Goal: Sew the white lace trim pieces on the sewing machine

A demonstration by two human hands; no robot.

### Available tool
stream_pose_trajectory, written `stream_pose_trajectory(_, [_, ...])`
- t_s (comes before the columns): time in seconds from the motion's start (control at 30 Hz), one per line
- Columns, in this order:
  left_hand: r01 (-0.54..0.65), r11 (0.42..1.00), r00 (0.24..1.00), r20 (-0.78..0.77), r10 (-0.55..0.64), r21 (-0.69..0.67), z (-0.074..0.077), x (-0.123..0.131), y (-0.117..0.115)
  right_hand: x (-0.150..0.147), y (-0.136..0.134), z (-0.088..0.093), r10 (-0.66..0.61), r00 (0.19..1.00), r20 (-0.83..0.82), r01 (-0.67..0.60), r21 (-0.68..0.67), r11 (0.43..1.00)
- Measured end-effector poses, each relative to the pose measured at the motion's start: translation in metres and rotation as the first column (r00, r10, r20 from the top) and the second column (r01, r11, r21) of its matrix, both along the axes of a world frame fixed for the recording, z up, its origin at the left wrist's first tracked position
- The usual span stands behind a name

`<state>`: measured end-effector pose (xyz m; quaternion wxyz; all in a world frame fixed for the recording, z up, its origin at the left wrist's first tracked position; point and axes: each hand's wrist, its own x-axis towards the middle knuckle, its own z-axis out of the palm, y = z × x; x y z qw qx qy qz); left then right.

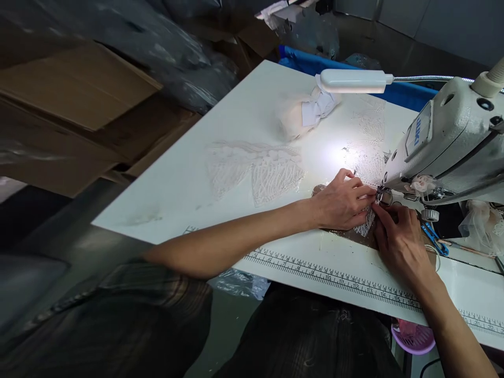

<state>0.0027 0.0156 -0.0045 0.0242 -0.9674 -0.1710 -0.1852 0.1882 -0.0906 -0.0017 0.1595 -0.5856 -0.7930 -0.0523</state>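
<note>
Your two hands are close together at the metal foot of the sewing machine (449, 136), on the right side of the white table (165, 210). Your left hand (344, 202) lies palm down, its fingers reaching toward the foot; your right hand (399, 236) comes in from the near side, with a thumb and finger just beside the foot. The piece of white lace (364, 224) sits under and between them — whether your fingers pinch it or only press it down, you can't tell from here.

More lace (275, 181) lies flat on the table, left of your left hand. Beyond it rests a pale bundle (315, 111) with a white strip across it, and a white lamp (354, 81) hangs over that side, its glow falling on the tabletop. To the right of your right hand lie blue snips (436, 241). Along your edge of the table runs a printed ruler (331, 276) — below it, near your right forearm, is a pink basket (415, 341).
</note>
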Motion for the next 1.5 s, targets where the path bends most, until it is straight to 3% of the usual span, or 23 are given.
stream_pose_trajectory(0.3, [-0.075, 0.997, 0.997, -0.016, 0.076, 0.028, -0.003, 0.007, -0.003, -0.002, 0.003, -0.001, -0.086, 0.995, 0.043, 0.088, -0.064, 0.994])
stream_pose_trajectory(0.43, [-0.08, 0.997, 0.997, 0.01, 0.08, 0.001, -0.005, 0.009, -0.005, 0.004, -0.001, -0.003, -0.073, 0.988, -0.138, 0.067, -0.047, 0.997])
stream_pose_trajectory(0.57, [-0.064, 0.997, 0.993, 0.097, 0.067, -0.033, -0.005, 0.005, 0.001, 0.019, -0.003, -0.005, -0.171, 0.921, -0.35, 0.186, 0.01, 0.982])
stream_pose_trajectory(0.67, [-0.125, 0.992, 0.978, 0.164, 0.127, -0.022, 0.001, -0.004, 0.014, 0.027, -0.002, -0.005, -0.213, 0.887, -0.41, 0.247, 0.031, 0.968])
stream_pose_trajectory(0.77, [-0.181, 0.983, 0.961, 0.212, 0.177, 0.001, 0.011, -0.012, 0.024, 0.025, 0.0, -0.006, -0.175, 0.893, -0.415, 0.21, 0.039, 0.977])
stream_pose_trajectory(0.83, [-0.125, 0.992, 0.974, 0.19, 0.121, 0.008, 0.015, -0.013, 0.024, 0.022, 0.001, -0.007, -0.105, 0.92, -0.378, 0.133, 0.048, 0.99])
stream_pose_trajectory(0.97, [0.097, 0.994, 0.989, 0.119, -0.09, -0.055, 0.017, -0.007, 0.012, 0.019, 0.004, -0.011, 0.066, 0.968, -0.243, -0.061, 0.029, 0.998])
stream_pose_trajectory(1.13, [0.298, 0.9, 0.952, 0.165, -0.257, -0.319, 0.015, -0.007, 0.003, 0.026, 0.008, -0.002, 0.099, 0.966, -0.239, -0.116, -0.058, 0.992])
stream_pose_trajectory(1.33, [0.27, 0.838, 0.963, 0.15, -0.225, -0.474, 0.011, -0.008, 0.007, 0.036, 0.022, 0.022, 0.01, 0.927, -0.375, -0.127, -0.288, 0.949])
stream_pose_trajectory(1.5, [0.236, 0.838, 0.971, 0.144, -0.19, -0.491, 0.013, -0.007, 0.005, 0.034, 0.018, 0.009, -0.159, 0.846, -0.509, 0.029, -0.254, 0.967])
